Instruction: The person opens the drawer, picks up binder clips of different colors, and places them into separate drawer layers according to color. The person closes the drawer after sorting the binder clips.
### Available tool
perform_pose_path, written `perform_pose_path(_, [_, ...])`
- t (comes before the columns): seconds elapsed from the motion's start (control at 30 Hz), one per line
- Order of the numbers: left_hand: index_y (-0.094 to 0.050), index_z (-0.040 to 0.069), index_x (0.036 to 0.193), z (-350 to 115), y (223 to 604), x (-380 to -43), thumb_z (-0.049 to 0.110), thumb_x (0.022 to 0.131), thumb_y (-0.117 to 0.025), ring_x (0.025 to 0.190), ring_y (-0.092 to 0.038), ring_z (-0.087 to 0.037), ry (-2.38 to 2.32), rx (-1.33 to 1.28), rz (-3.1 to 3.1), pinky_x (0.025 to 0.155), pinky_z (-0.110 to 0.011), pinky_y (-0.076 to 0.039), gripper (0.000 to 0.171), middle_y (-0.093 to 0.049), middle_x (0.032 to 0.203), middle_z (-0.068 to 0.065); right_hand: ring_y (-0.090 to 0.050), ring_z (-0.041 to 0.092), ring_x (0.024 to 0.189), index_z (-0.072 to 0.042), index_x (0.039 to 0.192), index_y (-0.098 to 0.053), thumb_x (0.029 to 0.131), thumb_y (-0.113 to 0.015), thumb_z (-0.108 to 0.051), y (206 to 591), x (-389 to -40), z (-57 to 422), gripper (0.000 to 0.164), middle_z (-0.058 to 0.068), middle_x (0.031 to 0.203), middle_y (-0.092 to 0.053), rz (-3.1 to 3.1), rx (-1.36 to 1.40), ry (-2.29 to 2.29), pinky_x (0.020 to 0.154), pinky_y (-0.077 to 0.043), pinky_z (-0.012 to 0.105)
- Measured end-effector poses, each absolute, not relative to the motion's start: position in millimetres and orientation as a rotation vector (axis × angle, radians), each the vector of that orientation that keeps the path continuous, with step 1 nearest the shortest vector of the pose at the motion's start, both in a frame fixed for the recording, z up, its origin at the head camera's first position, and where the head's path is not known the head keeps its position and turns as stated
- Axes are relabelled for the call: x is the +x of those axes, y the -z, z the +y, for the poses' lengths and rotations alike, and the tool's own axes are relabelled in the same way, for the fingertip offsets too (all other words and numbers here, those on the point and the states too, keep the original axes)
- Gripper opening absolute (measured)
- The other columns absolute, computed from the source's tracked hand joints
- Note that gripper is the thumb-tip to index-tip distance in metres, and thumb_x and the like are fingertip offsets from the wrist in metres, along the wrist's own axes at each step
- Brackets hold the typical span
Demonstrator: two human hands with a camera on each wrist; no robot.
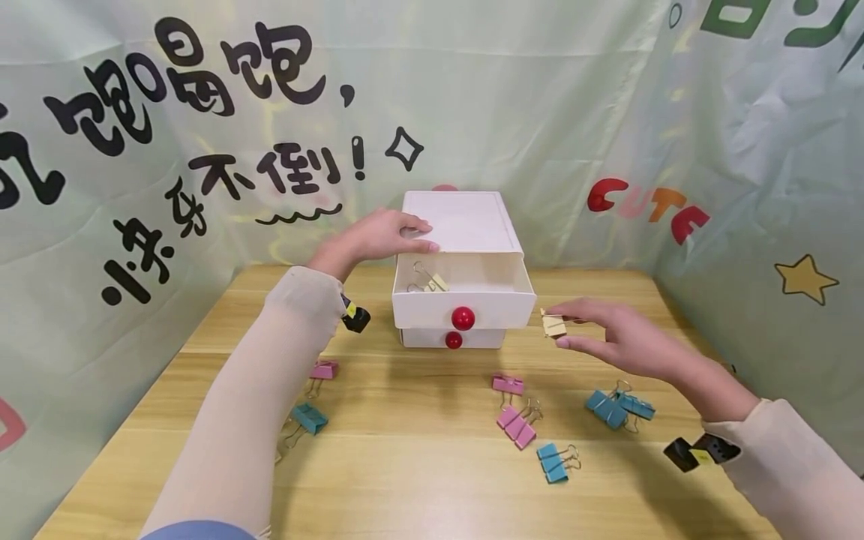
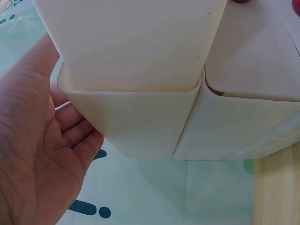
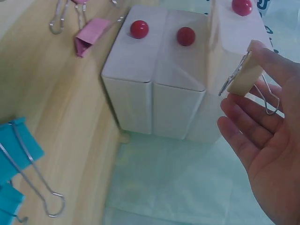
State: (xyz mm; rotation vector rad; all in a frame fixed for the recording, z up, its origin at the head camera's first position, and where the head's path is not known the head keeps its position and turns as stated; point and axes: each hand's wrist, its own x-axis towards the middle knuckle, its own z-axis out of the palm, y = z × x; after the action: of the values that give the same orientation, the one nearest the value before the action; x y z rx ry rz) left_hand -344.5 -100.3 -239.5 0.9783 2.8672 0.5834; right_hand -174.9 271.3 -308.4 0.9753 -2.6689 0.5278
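My right hand pinches a pale yellow binder clip between thumb and fingers, just right of the white drawer box. In the right wrist view, the clip has its wire handles spread to either side. The box's top drawer is pulled out and holds at least one yellow binder clip at its left. My left hand rests on the box's top at the left edge, its fingers lightly bent against the casing.
Pink binder clips and blue ones lie on the wooden table before the box. More blue clips lie below my right hand. A pink clip and a teal clip sit by my left forearm. A printed cloth hangs behind.
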Motion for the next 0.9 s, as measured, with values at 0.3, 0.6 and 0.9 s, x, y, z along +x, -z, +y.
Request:
perform_pose_path(0.3, [-0.055, 0.02, 0.141, -100.6, 240.8, -342.5, 0.066, 0.085, -0.061, 0.137, -0.04, -0.02, -0.594, 0.979, 2.856, 0.111, -0.041, -0.032, 0.072, -0.049, 0.146, -0.001, -0.064, 0.015, 0.103, -0.015, 0.126, -0.064, 0.084, -0.078, -0.021, 293.8, -176.5, 268.0, 0.044, -0.007, 0.117, -0.066, -2.58, 0.992, -0.509, 0.076, -0.055, 0.036])
perform_pose_path(0.6, [-0.056, 0.02, 0.14, -100.6, 240.0, -341.2, 0.065, 0.085, -0.062, 0.136, -0.04, -0.02, -0.603, 0.98, 2.862, 0.111, -0.042, -0.032, 0.071, -0.05, 0.145, -0.002, -0.065, 0.018, 0.103, -0.015, 0.126, -0.064, 0.085, -0.078, -0.019, 279.9, -177.1, 258.1, 0.043, -0.003, 0.119, -0.066, -2.558, 0.984, -0.576, 0.078, -0.055, 0.041])
perform_pose_path(0.9, [-0.056, 0.02, 0.14, -100.7, 240.9, -342.6, 0.066, 0.085, -0.061, 0.136, -0.041, -0.02, -0.606, 0.981, 2.866, 0.111, -0.041, -0.033, 0.071, -0.05, 0.145, -0.001, -0.065, 0.022, 0.107, -0.015, 0.128, -0.063, 0.088, -0.075, -0.023, 268.5, -180.9, 246.1, 0.042, 0.001, 0.122, -0.066, -2.585, 0.973, -0.642, 0.082, -0.055, 0.048])
